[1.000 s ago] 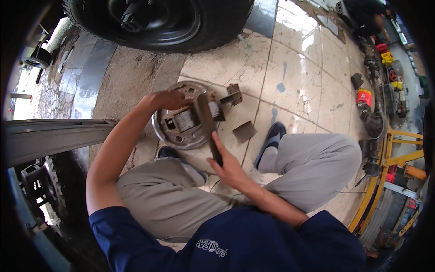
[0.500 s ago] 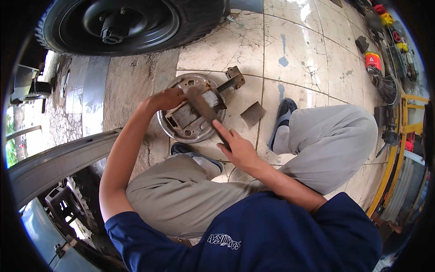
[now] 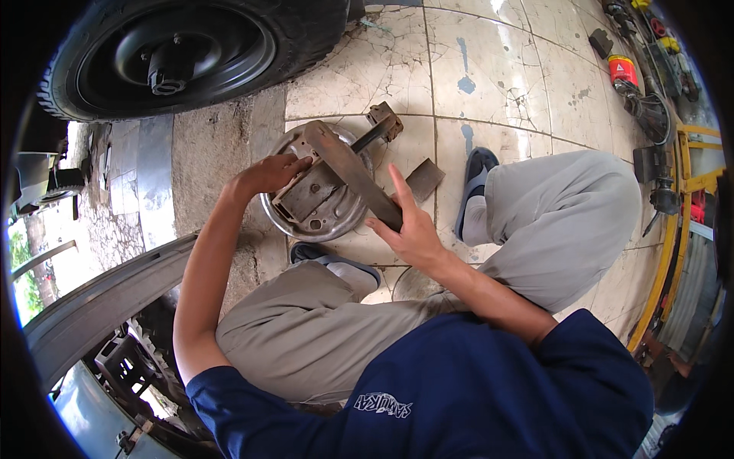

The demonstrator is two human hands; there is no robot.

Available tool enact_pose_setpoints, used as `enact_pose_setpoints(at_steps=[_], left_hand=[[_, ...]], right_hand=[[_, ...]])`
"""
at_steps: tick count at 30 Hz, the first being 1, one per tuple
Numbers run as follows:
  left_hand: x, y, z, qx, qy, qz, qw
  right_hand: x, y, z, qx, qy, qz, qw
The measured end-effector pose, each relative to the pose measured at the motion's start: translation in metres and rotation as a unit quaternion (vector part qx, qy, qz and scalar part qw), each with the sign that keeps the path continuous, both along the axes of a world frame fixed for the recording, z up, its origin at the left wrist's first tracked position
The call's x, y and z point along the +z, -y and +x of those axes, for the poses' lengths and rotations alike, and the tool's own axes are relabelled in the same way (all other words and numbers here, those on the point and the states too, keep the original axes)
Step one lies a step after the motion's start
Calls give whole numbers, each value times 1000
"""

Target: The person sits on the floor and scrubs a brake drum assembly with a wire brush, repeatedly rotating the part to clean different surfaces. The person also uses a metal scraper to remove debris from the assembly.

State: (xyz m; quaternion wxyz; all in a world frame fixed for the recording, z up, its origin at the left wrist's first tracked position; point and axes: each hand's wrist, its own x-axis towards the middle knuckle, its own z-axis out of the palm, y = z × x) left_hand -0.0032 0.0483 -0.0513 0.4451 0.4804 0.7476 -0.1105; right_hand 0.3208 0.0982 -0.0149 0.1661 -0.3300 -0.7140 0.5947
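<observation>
A round metal plate (image 3: pixel 284 222) with holes lies on the floor before me, a flat rusty metal part (image 3: pixel 315 191) on top of it. The fingers of my left hand (image 3: pixel 274 173) close on that part's upper left edge. My right hand (image 3: pixel 413 236) holds the near end of a long flat brown bar (image 3: pixel 348 170), file-like in shape, its index finger stretched out along the side. Slanting across the part, the bar hides some of it; whether they touch I cannot tell. Just beyond my right index finger lies a dark brown square sheet (image 3: pixel 426 180), partly hidden.
A dark bar with a rusty block (image 3: pixel 384 122) juts from the plate's far right. A large tyre (image 3: pixel 306 53) stands at the far left. My sandalled feet flank the work. A red can (image 3: pixel 623 70) and a yellow metal frame (image 3: pixel 673 252) stand at the right.
My right hand has moved slightly right and nearer the floor sheet, and its index finger has straightened off the bar. The bar has turned, showing a broader face. My left hand stays on the part.
</observation>
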Motion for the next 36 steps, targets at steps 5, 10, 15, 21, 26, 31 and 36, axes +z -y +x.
enact_pose_setpoints(at_steps=[5,10,15,21,26,31,36], left_hand=[[-27,13,-17,-15,41,62,997],[-1,2,-1,-14,38,49,998],[5,3,1,-3,28,36,999],[23,-6,12,20,15,10,1000],[5,3,-1,-10,24,50,998],[12,-4,8,24,11,26,999],[-1,17,-5,-5,93,138,986]], right_hand=[[-24,7,-2,3,-4,75,997],[-21,10,-2,-24,17,79,996],[-16,11,-4,3,6,142,990],[-29,7,-2,-2,-3,132,991],[-28,20,0,38,-25,56,997],[-36,12,3,9,12,-17,1000],[-31,14,-1,56,0,-3,998]])
